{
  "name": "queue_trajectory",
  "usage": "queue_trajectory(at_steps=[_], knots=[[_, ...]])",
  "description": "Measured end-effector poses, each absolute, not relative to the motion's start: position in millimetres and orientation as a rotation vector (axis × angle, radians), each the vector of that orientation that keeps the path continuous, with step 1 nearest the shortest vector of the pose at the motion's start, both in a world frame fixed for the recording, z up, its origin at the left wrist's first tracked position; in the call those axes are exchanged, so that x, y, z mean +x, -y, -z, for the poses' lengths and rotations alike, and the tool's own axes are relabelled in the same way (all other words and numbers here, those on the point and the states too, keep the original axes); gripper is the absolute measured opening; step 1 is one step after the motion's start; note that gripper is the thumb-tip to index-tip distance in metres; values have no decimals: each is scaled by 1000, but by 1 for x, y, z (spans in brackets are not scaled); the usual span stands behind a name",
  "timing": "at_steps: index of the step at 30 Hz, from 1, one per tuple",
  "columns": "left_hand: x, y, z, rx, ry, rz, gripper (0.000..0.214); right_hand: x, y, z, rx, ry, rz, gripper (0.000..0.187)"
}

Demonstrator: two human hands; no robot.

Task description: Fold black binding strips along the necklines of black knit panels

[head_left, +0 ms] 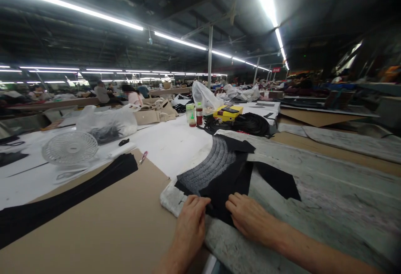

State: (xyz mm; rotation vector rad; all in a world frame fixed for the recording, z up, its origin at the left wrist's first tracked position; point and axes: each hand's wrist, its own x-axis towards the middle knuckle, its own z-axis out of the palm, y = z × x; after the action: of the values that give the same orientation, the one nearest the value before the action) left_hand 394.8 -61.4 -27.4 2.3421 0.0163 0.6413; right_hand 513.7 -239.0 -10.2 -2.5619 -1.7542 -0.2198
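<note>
Left hand (191, 215) and right hand (246, 213) touched the near edge of the black fabric (230, 178), fingers curled.
Whether either gripped it could not be determined. Fabric lay on the grey padded surface (328, 207); the yellow box (222, 117) stood beyond.

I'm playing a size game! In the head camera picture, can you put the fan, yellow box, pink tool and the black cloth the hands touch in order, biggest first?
1. Cloth
2. Fan
3. Box
4. Tool

That's how big they look; the box is farther away.
</note>
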Motion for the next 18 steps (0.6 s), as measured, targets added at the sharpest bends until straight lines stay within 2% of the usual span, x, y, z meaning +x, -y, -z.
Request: queue_trajectory(at_steps=[6, 15, 18], knots=[[394, 56, 37, 2282, -111, -752, 34, 503, 232, 8, -2494, 1807, 284, 7], [388, 54, 35, 2330, -96, -733, 33, 492, 204, 28, -2524, 1759, 480, 23], [387, 55, 39, 2348, -91, -664, 36, 489, 203, 28, -2518, 1765, 504, 20]])
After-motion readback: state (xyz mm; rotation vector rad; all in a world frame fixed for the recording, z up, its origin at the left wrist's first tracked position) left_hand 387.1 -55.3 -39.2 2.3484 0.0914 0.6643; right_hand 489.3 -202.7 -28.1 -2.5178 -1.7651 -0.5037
